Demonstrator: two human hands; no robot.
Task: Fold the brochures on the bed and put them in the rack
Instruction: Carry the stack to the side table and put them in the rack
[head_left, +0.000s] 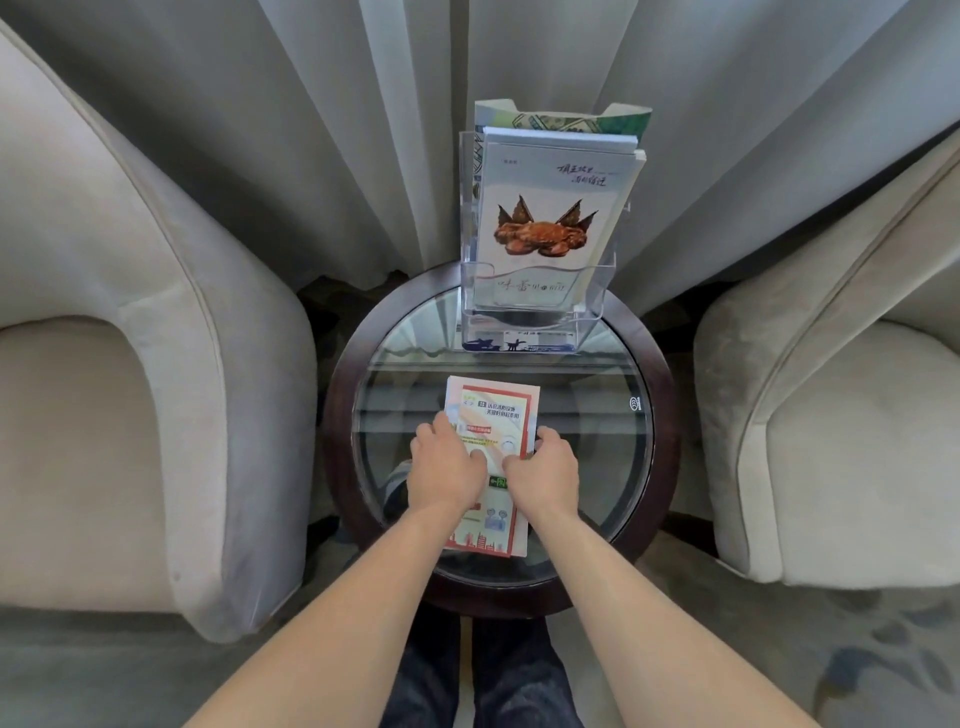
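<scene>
A folded red-bordered brochure (496, 410) lies flat on the round glass table (597, 415). My left hand (447, 470) presses on its left half, fingers spread over the paper. My right hand (545, 467) curls around its right edge at mid-height. A clear acrylic rack (592, 291) stands at the far side of the table. It holds several brochures; the front one is a white brochure with a crab picture (545, 228), and a green-patterned one (566, 122) stands behind it.
A beige armchair (130, 364) stands to the left of the table and another beige armchair (841, 415) to the right. Grey curtains (363, 130) hang behind the rack. My legs in dark trousers (493, 675) are below the table edge.
</scene>
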